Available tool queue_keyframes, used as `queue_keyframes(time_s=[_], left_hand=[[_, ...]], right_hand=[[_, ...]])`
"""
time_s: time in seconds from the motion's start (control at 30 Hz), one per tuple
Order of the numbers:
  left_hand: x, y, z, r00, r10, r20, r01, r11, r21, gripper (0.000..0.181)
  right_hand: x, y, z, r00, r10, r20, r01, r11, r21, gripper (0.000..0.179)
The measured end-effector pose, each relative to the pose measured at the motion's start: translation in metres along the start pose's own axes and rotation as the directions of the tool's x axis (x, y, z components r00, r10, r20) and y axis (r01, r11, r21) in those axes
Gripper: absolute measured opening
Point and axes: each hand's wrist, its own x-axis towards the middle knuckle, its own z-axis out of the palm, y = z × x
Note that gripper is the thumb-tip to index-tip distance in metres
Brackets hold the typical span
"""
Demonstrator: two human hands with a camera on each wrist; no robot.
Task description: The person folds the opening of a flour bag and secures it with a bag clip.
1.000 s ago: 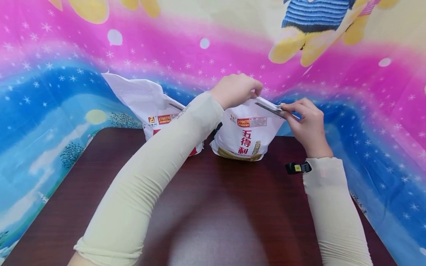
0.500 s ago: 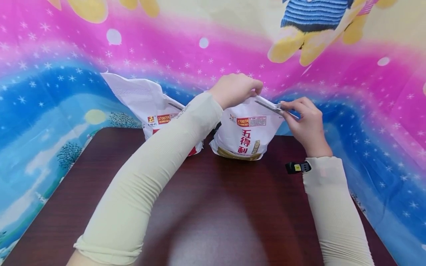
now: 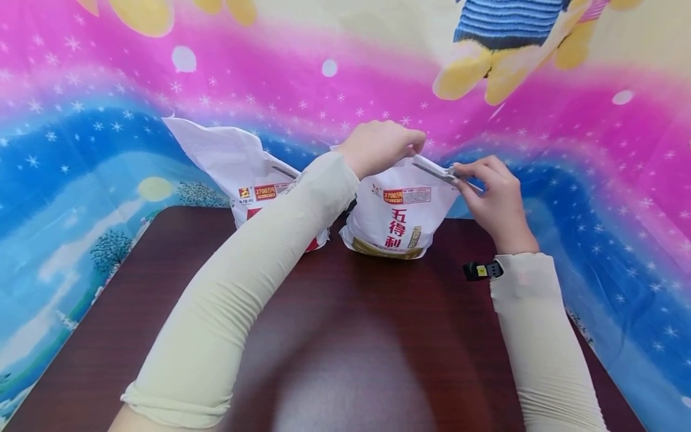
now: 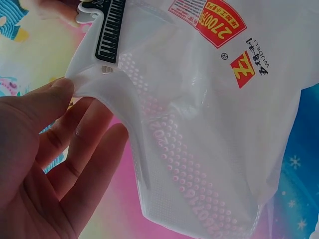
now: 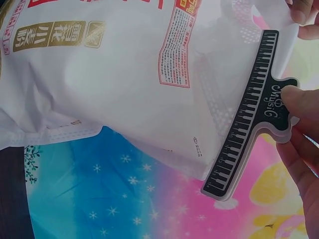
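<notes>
A white flour bag [image 3: 372,219] with red and gold print stands upright at the table's far side. Its top edge is pinched between thumb and fingers of my left hand [image 3: 380,147]; in the left wrist view the remaining fingers of that hand [image 4: 55,149] spread behind the edge. A black-and-white piano-keyboard clip [image 5: 244,119] lies along the bag's folded top. My right hand [image 3: 496,201] squeezes the clip's handle between thumb and fingers. To the left, partly behind my left forearm, a second flour bag [image 3: 221,156] has a similar dark strip across its top.
Both bags rest on a dark brown wooden table [image 3: 345,342]. Close behind it hangs a colourful printed cloth [image 3: 291,72]. My left sleeve [image 3: 232,288] crosses in front of the second bag. A black strap [image 3: 482,270] sits at my right wrist.
</notes>
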Motion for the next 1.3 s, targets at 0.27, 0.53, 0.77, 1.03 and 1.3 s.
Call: queue_keyframes(time_s=[0.27,0.53,0.77,1.03,1.3], left_hand=[[-0.002,-0.002,0.003,1.000,-0.012,-0.010,0.011,1.000,-0.012,0.021],[-0.004,-0.001,0.006,0.999,-0.002,-0.036,0.002,1.000,0.009,0.020],[-0.006,0.001,0.009,0.997,0.000,-0.071,0.003,0.999,0.047,0.021],[-0.013,0.005,0.017,0.983,0.055,-0.176,-0.016,0.977,0.214,0.019],[-0.021,0.004,0.026,0.956,0.105,-0.272,-0.031,0.964,0.263,0.021]], right_hand=[[0.001,-0.002,0.001,1.000,0.001,0.028,0.000,1.000,-0.027,0.032],[0.002,-0.003,-0.001,0.998,0.003,0.059,0.000,0.999,-0.048,0.033],[0.002,-0.005,-0.002,0.997,0.013,0.071,-0.008,0.998,-0.063,0.033],[0.000,-0.004,-0.004,0.998,0.009,0.063,-0.005,0.998,-0.065,0.035],[-0.001,-0.002,-0.004,0.998,0.006,0.060,-0.002,0.998,-0.070,0.035]])
